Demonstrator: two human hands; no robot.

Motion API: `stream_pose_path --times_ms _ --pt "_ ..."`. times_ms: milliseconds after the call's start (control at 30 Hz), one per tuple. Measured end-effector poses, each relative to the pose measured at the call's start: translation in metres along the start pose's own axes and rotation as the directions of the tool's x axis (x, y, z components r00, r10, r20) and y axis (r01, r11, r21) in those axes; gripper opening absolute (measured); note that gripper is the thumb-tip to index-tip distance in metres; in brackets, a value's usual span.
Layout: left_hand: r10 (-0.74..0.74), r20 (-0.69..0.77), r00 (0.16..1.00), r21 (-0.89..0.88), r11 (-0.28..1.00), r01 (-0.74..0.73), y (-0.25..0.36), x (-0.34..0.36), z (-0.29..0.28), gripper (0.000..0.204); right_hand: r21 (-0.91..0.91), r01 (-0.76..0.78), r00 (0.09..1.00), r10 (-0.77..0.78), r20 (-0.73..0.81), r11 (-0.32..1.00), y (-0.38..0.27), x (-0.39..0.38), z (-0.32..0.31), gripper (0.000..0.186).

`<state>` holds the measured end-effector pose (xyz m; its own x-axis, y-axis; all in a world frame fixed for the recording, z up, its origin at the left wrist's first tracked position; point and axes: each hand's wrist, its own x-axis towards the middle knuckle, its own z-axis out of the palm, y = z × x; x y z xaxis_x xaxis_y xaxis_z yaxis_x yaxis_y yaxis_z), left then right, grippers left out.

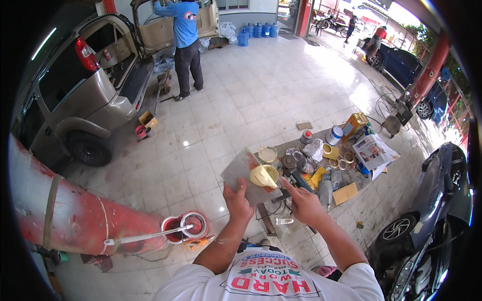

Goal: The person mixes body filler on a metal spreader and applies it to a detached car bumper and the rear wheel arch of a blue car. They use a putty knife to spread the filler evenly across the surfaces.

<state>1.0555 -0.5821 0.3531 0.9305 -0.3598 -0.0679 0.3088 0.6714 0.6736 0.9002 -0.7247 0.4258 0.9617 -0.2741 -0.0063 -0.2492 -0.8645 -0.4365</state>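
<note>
My left hand (239,201) grips a thin flat mixing board (235,170) by its near edge, thumb on top. A mound of cream-coloured filler paste (260,176) lies on the board toward its right side, and a reddish smear shows above it. My right hand (305,204) is at the board's right edge, beside the paste. Its index finger is stretched toward the paste while the other fingers curl in. Whatever those fingers hold is too small or hidden to make out.
Beyond my hands a low bench (292,146) carries cans, tape rolls, tools and newspaper (374,153). A red cylinder tank (75,210) and a red bucket (173,228) stand left. A person in blue (183,25) works at an open vehicle (95,75). Dark cars (401,226) stand right.
</note>
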Motion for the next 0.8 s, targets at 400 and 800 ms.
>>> stream_pose_path --times_ms 400,800 --pt "-0.192 -0.031 0.981 -0.1 0.977 0.188 0.055 0.01 -0.038 0.043 0.141 0.358 0.846 -0.256 -0.467 0.923 -0.069 0.02 0.032 0.065" --pt "-0.09 0.035 0.995 0.027 0.996 0.089 0.065 0.039 -0.079 0.038 0.13 0.323 0.912 -0.273 -0.306 0.937 -0.119 0.034 0.036 0.075"
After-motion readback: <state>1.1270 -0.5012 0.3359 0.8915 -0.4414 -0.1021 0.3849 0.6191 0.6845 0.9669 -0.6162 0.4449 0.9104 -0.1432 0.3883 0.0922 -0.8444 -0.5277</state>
